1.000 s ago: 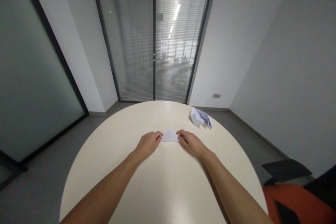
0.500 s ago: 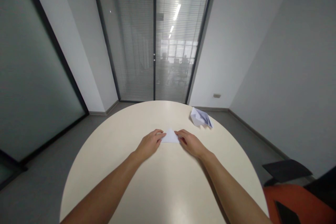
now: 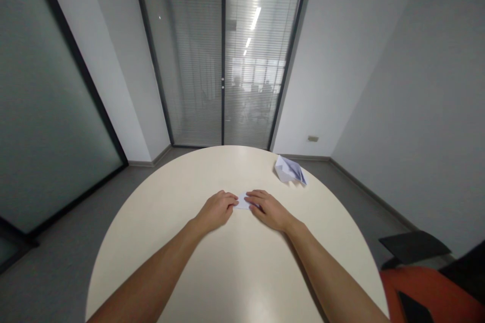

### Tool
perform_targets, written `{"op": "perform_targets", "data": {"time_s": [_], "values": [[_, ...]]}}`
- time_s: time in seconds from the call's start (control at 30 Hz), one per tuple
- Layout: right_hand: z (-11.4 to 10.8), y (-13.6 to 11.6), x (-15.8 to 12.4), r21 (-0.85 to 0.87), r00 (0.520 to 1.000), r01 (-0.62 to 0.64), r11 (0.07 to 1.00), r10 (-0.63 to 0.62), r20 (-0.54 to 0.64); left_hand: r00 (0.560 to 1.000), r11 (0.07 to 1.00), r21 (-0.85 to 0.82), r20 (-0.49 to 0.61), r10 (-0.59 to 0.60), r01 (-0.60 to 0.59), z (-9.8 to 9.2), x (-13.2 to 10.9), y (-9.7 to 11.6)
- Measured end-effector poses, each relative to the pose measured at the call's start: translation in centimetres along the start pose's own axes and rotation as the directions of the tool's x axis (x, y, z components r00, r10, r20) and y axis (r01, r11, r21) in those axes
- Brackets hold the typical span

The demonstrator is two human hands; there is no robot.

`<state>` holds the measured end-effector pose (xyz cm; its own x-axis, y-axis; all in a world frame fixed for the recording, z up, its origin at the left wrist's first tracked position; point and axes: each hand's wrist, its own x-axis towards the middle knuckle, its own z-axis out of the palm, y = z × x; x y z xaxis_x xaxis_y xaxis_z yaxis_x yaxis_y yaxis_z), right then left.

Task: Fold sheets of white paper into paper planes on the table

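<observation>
A small piece of folded white paper (image 3: 241, 204) lies on the table in front of me, partly hidden under my fingers. My left hand (image 3: 220, 208) is at its left end, thumb and fingertips closed on the edge. From the other side, my right hand (image 3: 270, 210) reaches over the paper with fingers stretched out and slightly apart, resting on its right part. The paper's far point is largely covered now.
A larger folded white paper piece (image 3: 290, 170) sits near the far right edge of the round cream table (image 3: 227, 272). An orange chair (image 3: 424, 287) with a black armrest stands at the lower right. Glass panels with blinds (image 3: 189, 60) rise beyond the table.
The paper's triangular tip, visible before, no longer shows. My right hand has moved left over the paper and its fingers have stretched out. My left hand has shifted only slightly.
</observation>
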<state>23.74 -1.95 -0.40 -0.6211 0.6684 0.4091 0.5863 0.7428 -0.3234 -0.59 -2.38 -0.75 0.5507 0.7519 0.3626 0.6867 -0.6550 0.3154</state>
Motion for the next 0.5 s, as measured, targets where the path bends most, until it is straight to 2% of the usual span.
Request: {"op": "perform_targets", "data": {"time_s": [0.27,0.5], "values": [[-0.5,-0.8,0.1,0.067,1.000,0.015,0.998,-0.017,0.022,0.999,0.999,0.021,0.042,0.031,-0.032,-0.5,0.0,0.9],[-0.3,-0.6,0.1,0.060,0.998,-0.041,0.997,0.039,0.039,0.999,0.997,0.079,0.038,0.022,-0.024,-0.3,0.0,1.1]]}}
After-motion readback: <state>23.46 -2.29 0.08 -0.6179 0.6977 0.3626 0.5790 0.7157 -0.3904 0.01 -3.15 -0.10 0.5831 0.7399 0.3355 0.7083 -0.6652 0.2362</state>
